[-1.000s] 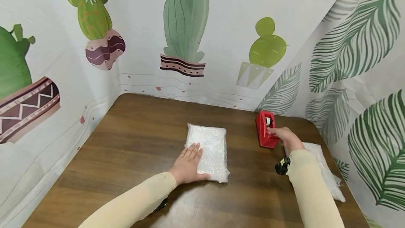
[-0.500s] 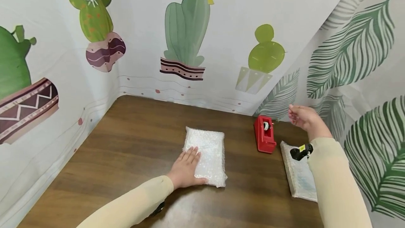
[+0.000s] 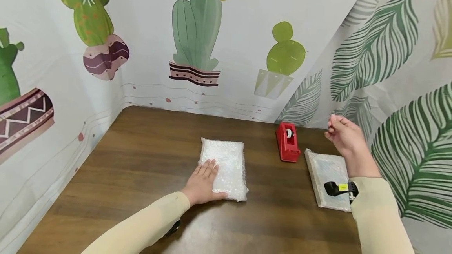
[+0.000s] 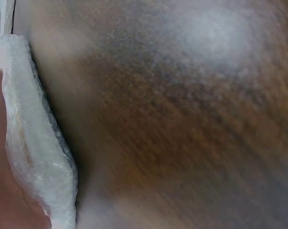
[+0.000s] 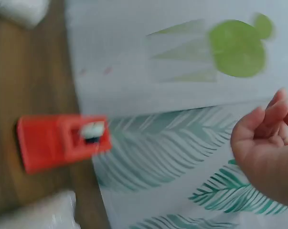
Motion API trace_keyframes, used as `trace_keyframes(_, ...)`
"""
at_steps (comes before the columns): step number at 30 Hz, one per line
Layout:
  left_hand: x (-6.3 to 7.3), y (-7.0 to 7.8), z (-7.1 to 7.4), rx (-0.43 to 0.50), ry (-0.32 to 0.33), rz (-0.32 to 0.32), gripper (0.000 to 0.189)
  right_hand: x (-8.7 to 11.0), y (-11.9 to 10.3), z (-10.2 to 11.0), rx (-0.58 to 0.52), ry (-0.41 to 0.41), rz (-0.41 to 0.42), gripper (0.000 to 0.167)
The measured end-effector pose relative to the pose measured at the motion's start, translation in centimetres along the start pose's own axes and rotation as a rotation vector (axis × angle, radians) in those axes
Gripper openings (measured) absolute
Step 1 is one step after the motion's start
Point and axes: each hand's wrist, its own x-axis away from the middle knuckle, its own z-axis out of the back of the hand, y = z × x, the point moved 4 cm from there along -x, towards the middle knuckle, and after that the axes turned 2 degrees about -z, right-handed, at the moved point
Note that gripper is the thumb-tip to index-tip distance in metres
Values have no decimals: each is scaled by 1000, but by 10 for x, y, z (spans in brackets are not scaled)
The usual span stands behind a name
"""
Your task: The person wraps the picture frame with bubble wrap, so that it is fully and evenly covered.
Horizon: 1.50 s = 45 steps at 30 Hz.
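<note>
My left hand (image 3: 204, 183) lies with outstretched fingers on a flat package in bubble wrap (image 3: 231, 164) at mid-table. The left wrist view shows the package's wrapped edge (image 4: 38, 133) close to the tabletop, with part of that hand beside it. Raised off the table at the right, my right hand (image 3: 349, 139) has its fingers curled and thumb and forefinger tips together. In the right wrist view no object shows at those tips, and I cannot tell whether clear tape is pinched there. A red tape dispenser (image 3: 289, 154) with a small roll stands to its left.
A second bubble-wrapped package (image 3: 326, 169) lies at the table's right side, partly under the right wrist and its black wrist camera (image 3: 332, 188). Behind the brown wooden table (image 3: 152, 160) hangs a white cloth (image 3: 148, 22) printed with cacti and leaves.
My right hand has left the tape dispenser and risen to the right with its fingertips pinched. My left hand stays on the package. The head view has shifted slightly.
</note>
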Motion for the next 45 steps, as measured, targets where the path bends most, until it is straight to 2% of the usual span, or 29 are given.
trace_keyframes(4,1,0,1,14,-4,-2,103,21,7,-4,96,-2,-51,23)
trace_keyframes(10,1,-1,0,31,-7,7,103,54,33,-2,230,10,-66,28)
trace_keyframes(18,1,-2,-2,35,3,3,102,93,93,7,384,147,-207,35)
trace_keyframes(23,1,-3,-2,46,4,3,103,109,130,12,441,203,-317,28)
trace_keyframes(29,-2,-3,-3,46,11,1,103,114,166,21,478,180,-445,17)
trace_keyframes(33,-3,-2,-3,39,14,2,103,111,183,25,505,153,-483,29)
trace_keyframes(35,-3,-2,-3,37,11,1,103,108,188,26,563,154,-484,38)
trace_keyframes(37,-4,-2,-3,35,5,5,103,104,190,27,647,161,-474,39)
trace_keyframes(42,-5,-4,-6,27,14,8,104,88,192,29,859,177,-459,22)
trace_keyframes(45,-5,-4,-5,31,15,10,104,81,193,29,950,161,-469,19)
